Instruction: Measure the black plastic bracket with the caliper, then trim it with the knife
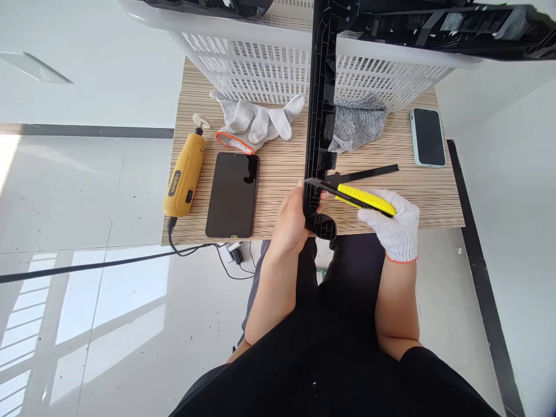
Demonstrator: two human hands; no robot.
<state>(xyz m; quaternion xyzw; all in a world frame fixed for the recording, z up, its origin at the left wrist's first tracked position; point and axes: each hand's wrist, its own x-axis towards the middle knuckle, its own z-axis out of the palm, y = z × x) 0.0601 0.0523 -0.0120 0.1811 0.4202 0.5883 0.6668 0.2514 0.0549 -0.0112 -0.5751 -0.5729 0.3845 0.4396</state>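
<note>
My bare left hand (291,220) grips the near end of a long black plastic part (319,110) that stands across the wooden table (282,165) and reaches up over the basket. My right hand (397,226), in a white knit glove, is closed on a yellow and black utility knife (362,198). The knife's blade end touches the black part's edge just above my left thumb. A thin black strip (371,172) lies on the table right behind the knife.
A yellow rotary tool (185,174) with a cable lies at the left, a dark phone (232,194) beside it. White glove (254,121) and grey glove (358,121) lie before a white basket (269,69) holding black parts. Another phone (428,137) rests at the right.
</note>
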